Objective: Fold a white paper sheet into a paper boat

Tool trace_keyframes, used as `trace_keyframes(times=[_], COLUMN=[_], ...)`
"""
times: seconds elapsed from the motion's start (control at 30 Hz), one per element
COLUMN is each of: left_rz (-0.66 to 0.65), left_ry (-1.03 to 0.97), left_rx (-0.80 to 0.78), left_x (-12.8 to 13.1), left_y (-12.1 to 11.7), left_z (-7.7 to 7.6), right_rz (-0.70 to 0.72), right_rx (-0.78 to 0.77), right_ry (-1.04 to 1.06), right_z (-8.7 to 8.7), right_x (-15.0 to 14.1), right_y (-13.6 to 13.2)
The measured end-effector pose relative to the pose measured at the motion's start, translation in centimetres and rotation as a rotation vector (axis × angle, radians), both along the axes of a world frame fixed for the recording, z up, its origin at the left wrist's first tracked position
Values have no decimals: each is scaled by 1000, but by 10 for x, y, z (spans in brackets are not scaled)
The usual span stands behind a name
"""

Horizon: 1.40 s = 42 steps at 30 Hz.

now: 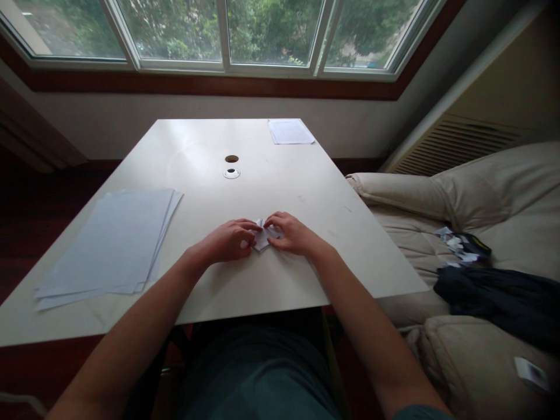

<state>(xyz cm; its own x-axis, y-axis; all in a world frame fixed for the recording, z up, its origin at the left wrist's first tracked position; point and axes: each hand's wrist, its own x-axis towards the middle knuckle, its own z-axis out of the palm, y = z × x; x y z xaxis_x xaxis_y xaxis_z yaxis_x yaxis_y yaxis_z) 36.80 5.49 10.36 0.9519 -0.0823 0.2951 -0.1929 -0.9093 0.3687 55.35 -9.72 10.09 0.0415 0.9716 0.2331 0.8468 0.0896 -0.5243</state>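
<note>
Watching left grip [225, 241] and right grip [292, 233] pressed together on folded paper [262, 236], pinning it down near front edge of table [280, 280]; loose paper sheets [109, 242] sit toward table's left, within reach.

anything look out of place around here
Yes, crumpled white paper scraps lie scattered on the beige padded sofa, beside a dark blue cloth. They look like stray litter, unlike the neatly stacked white paper sheets on the white table.
</note>
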Motion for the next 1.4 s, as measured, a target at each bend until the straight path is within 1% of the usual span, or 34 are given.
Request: trace_keyframes(times=[0.17, 0.27, 0.4, 0.5, 0.67, 0.83, 1.03, 1.17, 1.33, 1.4], left_rz=[3, 16, -19, -39, -39, -31, 3, 1, 4, -3], left_ry=[26, 72, 102, 103, 112, 82, 69, 38, 48, 65], left_rx=[-64, -100, -142, -147, -154, -160, -118, -146, -168, -157], left_x=[-2, -5, -8, -9, -9, -7, -7, -8, -9, -10], left_y=[3, 5, 8, 9, 11, 11, 11, 11, 10, 10], left_z=[0, 1, 3, 4, 6, 4, 1, -1, 1, 3], right_rz=[68, 88, 107, 114, 168, 175, 175, 173, 90, 125], right_rx=[49, 32, 5, -17, -51, -30, -14, 9, 44, 49], right_ry=[33, 41, 68, 77, 57, 32, 5, -4, 31, 39], right_z=[0, 0, 2, 2, 4, 3, 4, 3, 1, 1], right_x=[0, 2, 4, 5, 8, 6, 3, 1, -2, -2], right_y=[0, -2, -5, -6, -5, -2, -2, -3, -2, -1])
